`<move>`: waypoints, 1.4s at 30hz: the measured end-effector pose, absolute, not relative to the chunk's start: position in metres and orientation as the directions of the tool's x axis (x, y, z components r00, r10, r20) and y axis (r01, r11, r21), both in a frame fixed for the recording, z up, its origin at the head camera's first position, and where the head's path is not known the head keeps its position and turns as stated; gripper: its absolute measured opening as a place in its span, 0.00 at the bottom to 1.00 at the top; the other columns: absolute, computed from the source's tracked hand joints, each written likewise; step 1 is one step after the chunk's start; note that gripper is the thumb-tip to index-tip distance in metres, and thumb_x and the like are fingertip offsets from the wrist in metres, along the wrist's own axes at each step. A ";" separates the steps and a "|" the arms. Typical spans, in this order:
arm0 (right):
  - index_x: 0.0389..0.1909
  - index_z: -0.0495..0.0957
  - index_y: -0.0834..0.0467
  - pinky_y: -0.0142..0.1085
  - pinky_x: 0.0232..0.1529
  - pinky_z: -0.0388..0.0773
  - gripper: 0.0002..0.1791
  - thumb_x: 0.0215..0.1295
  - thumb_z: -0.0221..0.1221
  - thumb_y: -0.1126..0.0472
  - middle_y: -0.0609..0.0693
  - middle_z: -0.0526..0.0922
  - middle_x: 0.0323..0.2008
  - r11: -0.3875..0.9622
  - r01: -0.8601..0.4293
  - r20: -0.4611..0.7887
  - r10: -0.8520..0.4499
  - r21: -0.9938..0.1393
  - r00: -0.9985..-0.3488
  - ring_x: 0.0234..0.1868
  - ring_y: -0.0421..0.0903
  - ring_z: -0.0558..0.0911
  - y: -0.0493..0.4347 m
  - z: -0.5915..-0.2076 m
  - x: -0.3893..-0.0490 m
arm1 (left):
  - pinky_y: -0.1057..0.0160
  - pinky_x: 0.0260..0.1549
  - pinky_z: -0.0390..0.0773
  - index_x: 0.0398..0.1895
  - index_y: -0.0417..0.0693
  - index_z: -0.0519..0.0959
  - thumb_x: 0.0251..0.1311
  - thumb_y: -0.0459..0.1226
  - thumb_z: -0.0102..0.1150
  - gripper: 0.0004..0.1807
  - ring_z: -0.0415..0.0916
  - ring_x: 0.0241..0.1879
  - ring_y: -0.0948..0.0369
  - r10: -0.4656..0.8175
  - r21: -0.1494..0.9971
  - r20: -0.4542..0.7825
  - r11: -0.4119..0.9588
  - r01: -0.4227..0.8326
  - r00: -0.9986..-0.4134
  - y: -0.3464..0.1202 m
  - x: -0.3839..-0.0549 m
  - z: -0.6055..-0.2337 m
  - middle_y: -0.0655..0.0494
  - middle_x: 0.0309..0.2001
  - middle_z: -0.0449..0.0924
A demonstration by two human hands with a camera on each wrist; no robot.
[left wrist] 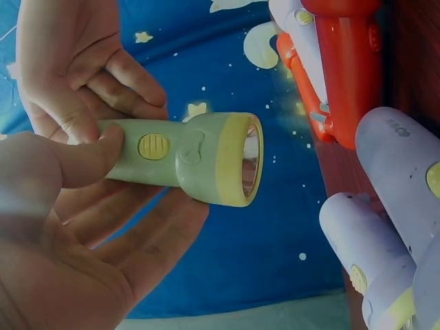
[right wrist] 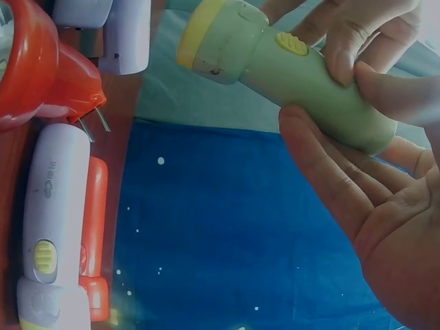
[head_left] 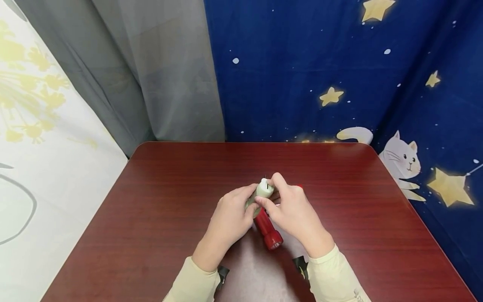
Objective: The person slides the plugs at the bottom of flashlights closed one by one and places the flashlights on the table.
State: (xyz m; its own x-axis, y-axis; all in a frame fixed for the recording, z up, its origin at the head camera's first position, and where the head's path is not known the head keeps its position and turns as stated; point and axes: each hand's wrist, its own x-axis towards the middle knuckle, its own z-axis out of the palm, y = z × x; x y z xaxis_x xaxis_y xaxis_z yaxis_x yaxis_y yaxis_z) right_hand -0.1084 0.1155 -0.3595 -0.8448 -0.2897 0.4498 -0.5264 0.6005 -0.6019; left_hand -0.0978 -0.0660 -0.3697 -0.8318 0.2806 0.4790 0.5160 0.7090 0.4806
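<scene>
Pinching green flashlight (head_left: 264, 190) in partly curled left hand (head_left: 231, 214) and right hand (head_left: 295, 210), near red flashlight (head_left: 268, 230), apparently inspecting; next probably needing steady turning.

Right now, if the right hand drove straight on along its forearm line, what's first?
The green flashlight already in the right hand's fingers. Just beyond it, probably the left hand, though the head view leaves depth unclear.
</scene>
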 end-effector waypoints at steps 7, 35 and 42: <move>0.42 0.72 0.55 0.33 0.39 0.89 0.18 0.64 0.74 0.62 0.46 0.91 0.33 0.588 -0.547 0.473 -0.293 -0.597 -0.831 0.32 0.37 0.92 0.116 -0.359 -0.108 | 0.55 0.41 0.88 0.56 0.45 0.86 0.59 0.32 0.77 0.21 0.87 0.39 0.55 0.296 0.389 0.561 0.730 0.562 -0.773 -0.065 -0.100 -0.372 0.52 0.44 0.92; 0.44 0.70 0.58 0.36 0.37 0.89 0.23 0.62 0.76 0.59 0.52 0.90 0.31 0.637 -0.631 0.571 -0.343 -0.442 -0.746 0.33 0.43 0.92 0.117 -0.368 -0.109 | 0.53 0.47 0.89 0.59 0.41 0.84 0.61 0.32 0.74 0.22 0.88 0.45 0.53 0.283 0.453 0.489 0.726 0.518 -0.825 -0.065 -0.100 -0.374 0.49 0.49 0.90; 0.51 0.69 0.58 0.33 0.32 0.86 0.24 0.64 0.75 0.60 0.51 0.88 0.29 0.642 -0.604 0.544 -0.327 -0.472 -0.773 0.28 0.41 0.88 0.118 -0.372 -0.108 | 0.53 0.49 0.88 0.60 0.42 0.84 0.62 0.37 0.73 0.22 0.87 0.49 0.53 0.274 0.467 0.454 0.737 0.488 -0.848 -0.065 -0.100 -0.377 0.51 0.51 0.89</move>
